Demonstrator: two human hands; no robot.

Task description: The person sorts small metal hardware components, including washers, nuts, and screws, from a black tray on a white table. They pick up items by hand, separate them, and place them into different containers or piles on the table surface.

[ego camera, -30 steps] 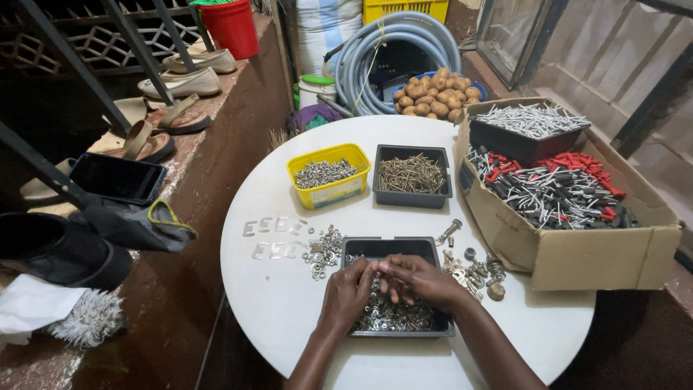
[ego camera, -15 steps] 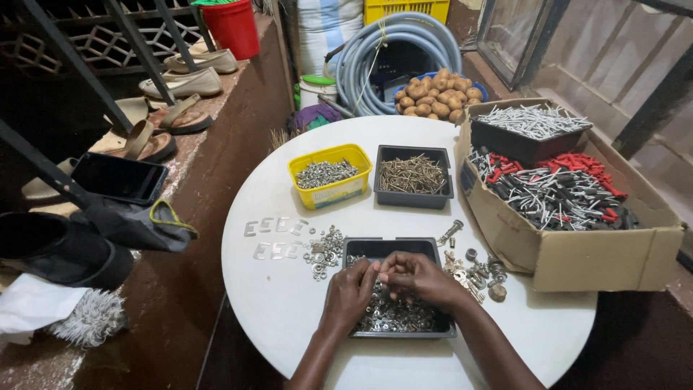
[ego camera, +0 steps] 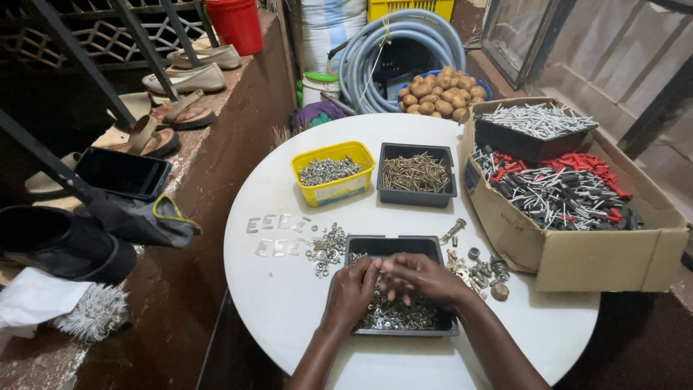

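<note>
- Black plastic tray [ego camera: 393,247] sits at the near edge of the round white desk [ego camera: 289,303], part-filled with small metal nuts and washers [ego camera: 401,315].
- Left hand [ego camera: 351,287] and right hand [ego camera: 421,277] are both over this tray, fingertips meeting above the hardware.
- Left fingers [ego camera: 370,269] are curled together; right fingers [ego camera: 390,274] are bunched toward them. Cannot tell whether either pinches a piece, it is too small to see.
- Loose pile of nuts and washers [ego camera: 327,249] lies on the desk just left of the tray.
- Flat metal clips [ego camera: 276,235] lie in two short rows further left.
- Bolts and larger nuts [ego camera: 480,267] are scattered just right of the tray, near the cardboard box [ego camera: 577,260].
- Box holds red-and-black wall plugs with screws [ego camera: 556,189] and a dark tray of long nails [ego camera: 538,121].
- Yellow tub of silver screws [ego camera: 333,172] and black tray of brass-coloured screws [ego camera: 417,175] stand side by side at mid-desk.
- Beyond the desk: coiled grey hose [ego camera: 404,43], bowl of potatoes [ego camera: 442,94].
</note>
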